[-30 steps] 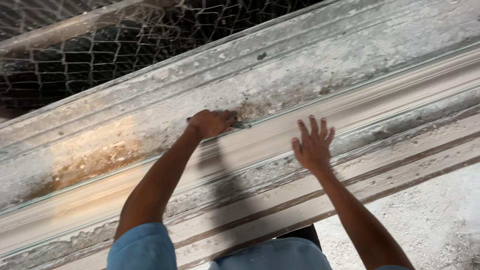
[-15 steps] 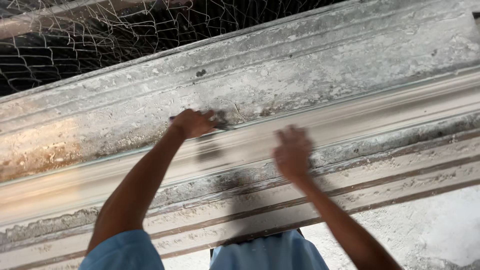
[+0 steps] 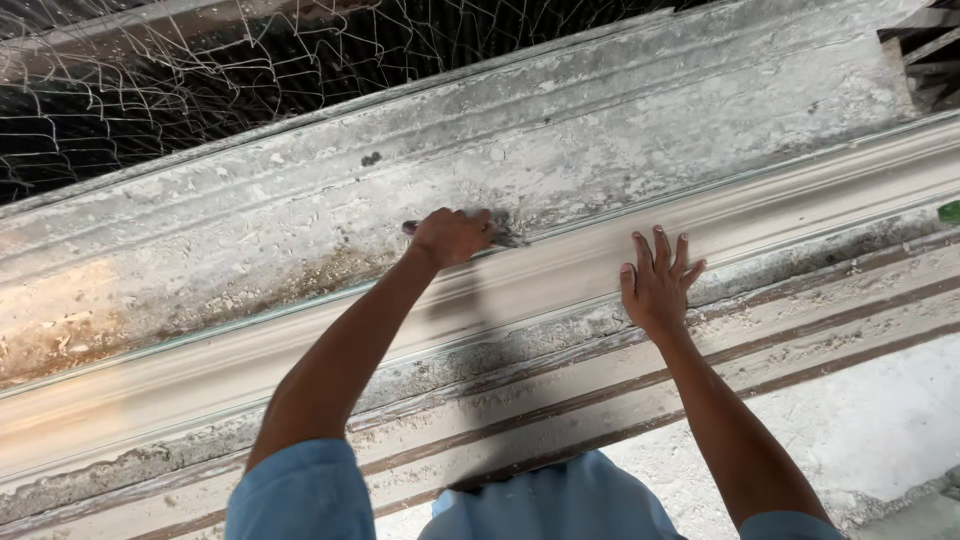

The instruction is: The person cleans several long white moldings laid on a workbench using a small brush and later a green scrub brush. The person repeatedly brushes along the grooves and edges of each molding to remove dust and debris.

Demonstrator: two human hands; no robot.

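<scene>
My left hand (image 3: 452,236) is closed around a small tool (image 3: 505,239) with a dark handle, its blade pressed against the upper edge of a long pale plaster moulding (image 3: 300,330). The moulding lies in a plaster-crusted mould bed (image 3: 300,215) that runs across the view from lower left to upper right. My right hand (image 3: 658,283) rests flat on the moulding further right, fingers spread, holding nothing. Both forearms reach up from light blue sleeves at the bottom.
Wire netting (image 3: 150,80) over a dark gap runs along the top left. Wooden rails (image 3: 800,320) streaked with plaster lie below the moulding. A rough white floor (image 3: 880,420) shows at the lower right. A small green object (image 3: 950,212) sits at the right edge.
The view has shifted along the mould. My right hand lifted, blurred in motion, and is pressed flat on the moulding again. My left hand keeps the tool at the moulding's upper edge.
</scene>
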